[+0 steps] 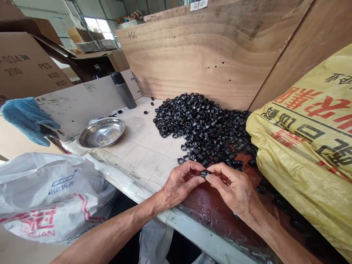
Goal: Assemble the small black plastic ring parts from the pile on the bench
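Between the fingertips of both hands is a small black ring-like part (205,173). My left hand (181,182) pinches it from the left with thumb and forefinger. From the right, my right hand (233,185) grips the same part, its other fingers curled. Just beyond the hands lies a large heap of black plastic rings (198,121), spread over the white tiled top and a dark red surface (200,205). Fingers cover much of the held part.
A steel bowl (102,132) and a dark flask (123,90) stand left on the table (145,154). White sack (55,194) hangs at the left edge; a yellow sack (308,157) leans in at right. A wooden board (198,55) closes the back.
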Demonstrator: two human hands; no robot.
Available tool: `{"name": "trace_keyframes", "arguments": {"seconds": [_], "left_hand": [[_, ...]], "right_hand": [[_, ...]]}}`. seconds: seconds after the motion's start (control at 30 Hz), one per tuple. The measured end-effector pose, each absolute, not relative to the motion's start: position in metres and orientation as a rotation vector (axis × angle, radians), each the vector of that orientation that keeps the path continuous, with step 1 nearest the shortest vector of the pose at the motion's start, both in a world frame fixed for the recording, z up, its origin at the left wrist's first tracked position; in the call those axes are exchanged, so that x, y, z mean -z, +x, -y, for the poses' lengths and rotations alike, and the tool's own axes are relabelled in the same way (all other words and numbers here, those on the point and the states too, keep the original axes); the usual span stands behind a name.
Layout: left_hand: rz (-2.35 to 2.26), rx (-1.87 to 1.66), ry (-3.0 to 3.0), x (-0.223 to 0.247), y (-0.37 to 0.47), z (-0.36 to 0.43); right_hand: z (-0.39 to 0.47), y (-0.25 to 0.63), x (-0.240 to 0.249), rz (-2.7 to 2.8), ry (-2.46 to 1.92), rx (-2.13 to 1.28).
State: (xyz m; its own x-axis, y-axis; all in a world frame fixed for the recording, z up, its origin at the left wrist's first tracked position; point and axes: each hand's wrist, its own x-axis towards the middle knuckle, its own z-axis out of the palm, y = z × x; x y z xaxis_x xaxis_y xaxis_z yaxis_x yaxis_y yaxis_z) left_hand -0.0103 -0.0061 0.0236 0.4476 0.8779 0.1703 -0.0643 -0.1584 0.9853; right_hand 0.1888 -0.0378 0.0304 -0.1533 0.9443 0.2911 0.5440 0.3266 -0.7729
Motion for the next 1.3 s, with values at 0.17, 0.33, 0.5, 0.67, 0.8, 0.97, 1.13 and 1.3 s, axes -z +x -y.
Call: {"name": "trace_keyframes", "arguments": {"seconds": [0.17,0.33,0.5,0.67,0.8,0.97,1.13,1.3], "left_hand": [[-0.824,-0.912,1.316,-0.032,-0.01,0.007],[-0.804,-0.863,1.182,-0.036,-0.009,0.006],[-0.746,-0.99,1.39,-0.027,-0.009,0.008],[-0.718,-0.994,1.415,-0.025,-0.009,0.009],[-0.719,-1.015,1.289,-0.03,-0.007,0.008],[-0.774,-1.009,1.221,-0.033,-0.007,0.01],[-0.765,-1.0,1.212,-0.033,-0.007,0.009],[-0.787,-0.992,1.292,-0.035,-0.007,0.009]], "right_hand": [[0.035,0.186,-0.031,1.891,-1.081,-0.48],[0.033,0.185,-0.034,1.893,-0.991,-0.428],[0.037,0.184,-0.028,1.825,-1.216,-0.369],[0.039,0.187,-0.025,1.894,-1.27,-0.381],[0.036,0.191,-0.029,1.995,-1.177,-0.338],[0.037,0.191,-0.032,1.996,-1.255,-0.367],[0.039,0.19,-0.035,2.015,-1.231,-0.41],[0.039,0.192,-0.034,1.999,-1.234,-0.412]]}}
